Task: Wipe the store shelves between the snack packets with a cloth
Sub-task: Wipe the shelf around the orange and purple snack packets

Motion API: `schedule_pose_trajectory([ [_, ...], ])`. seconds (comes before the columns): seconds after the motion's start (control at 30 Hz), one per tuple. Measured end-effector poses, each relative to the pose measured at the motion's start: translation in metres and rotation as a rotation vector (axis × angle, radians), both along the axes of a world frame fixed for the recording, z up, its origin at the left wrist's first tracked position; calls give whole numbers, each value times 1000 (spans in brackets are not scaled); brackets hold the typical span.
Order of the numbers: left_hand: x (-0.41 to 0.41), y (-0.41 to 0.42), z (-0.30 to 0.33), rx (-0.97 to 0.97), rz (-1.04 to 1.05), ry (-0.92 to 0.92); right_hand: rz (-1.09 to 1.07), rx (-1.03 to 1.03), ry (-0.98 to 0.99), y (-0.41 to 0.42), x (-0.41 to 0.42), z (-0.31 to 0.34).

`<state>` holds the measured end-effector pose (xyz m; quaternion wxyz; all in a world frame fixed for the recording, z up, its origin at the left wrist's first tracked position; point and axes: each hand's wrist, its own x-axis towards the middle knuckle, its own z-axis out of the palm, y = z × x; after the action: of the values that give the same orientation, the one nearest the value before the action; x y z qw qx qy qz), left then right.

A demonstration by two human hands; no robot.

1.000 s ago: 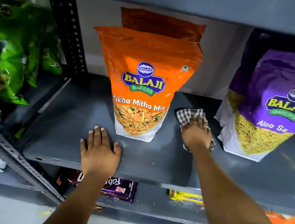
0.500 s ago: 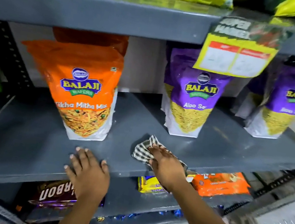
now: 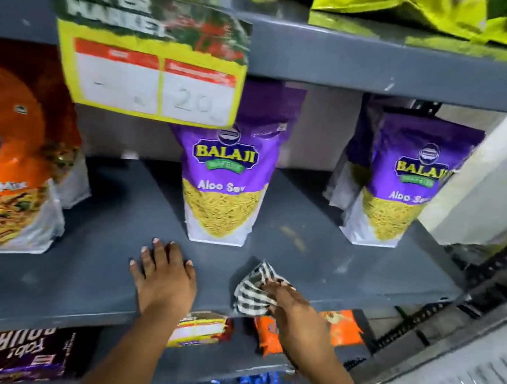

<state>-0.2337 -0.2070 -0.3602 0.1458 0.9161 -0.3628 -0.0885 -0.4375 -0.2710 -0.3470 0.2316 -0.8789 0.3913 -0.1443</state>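
Grey painted metal forms the middle shelf (image 3: 96,269), where the person's left hand (image 3: 165,278) lies flat with fingers spread and nothing under it, near the front edge. Just right of it, the right hand (image 3: 294,317) presses a crumpled black-and-white checked cloth (image 3: 253,290) onto the shelf surface, its fingers curled over the cloth's near right part. Far of both hands stands a purple Aloo Sev snack pouch (image 3: 229,184), upright; a 2nd purple pouch (image 3: 409,185) stands well apart to the right, and a large orange mix pouch (image 3: 2,168) stands at the left. A yellow price tag (image 3: 151,72) marked 20 hangs from the shelf above. Flat biscuit packets (image 3: 204,328) lie on the shelf below.
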Motion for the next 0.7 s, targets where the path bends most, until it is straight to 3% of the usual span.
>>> schedule_pose_trajectory([
  [0.13, -3, -7, -11, -71, 60, -39, -16, 255, -215, -53, -16, 18],
  [0.3, -3, -6, -9, -29, 58, -75, -156, -46, -334, -156, 47, 73],
  [0.37, -4, -7, -7, -4, 57, -78, -153, -58, -215, -191, 76, 76],
  [0.5, -4, -8, -4, 28, 52, -61, -77, 101, 337, -227, 104, 41],
  [0.53, -5, -8, -4, 35, 51, -52, -43, 88, 392, -234, 109, 35],
  [0.7, -2, -12, -9, 51, 68, -49, -81, 55, 285, -254, 131, 33],
])
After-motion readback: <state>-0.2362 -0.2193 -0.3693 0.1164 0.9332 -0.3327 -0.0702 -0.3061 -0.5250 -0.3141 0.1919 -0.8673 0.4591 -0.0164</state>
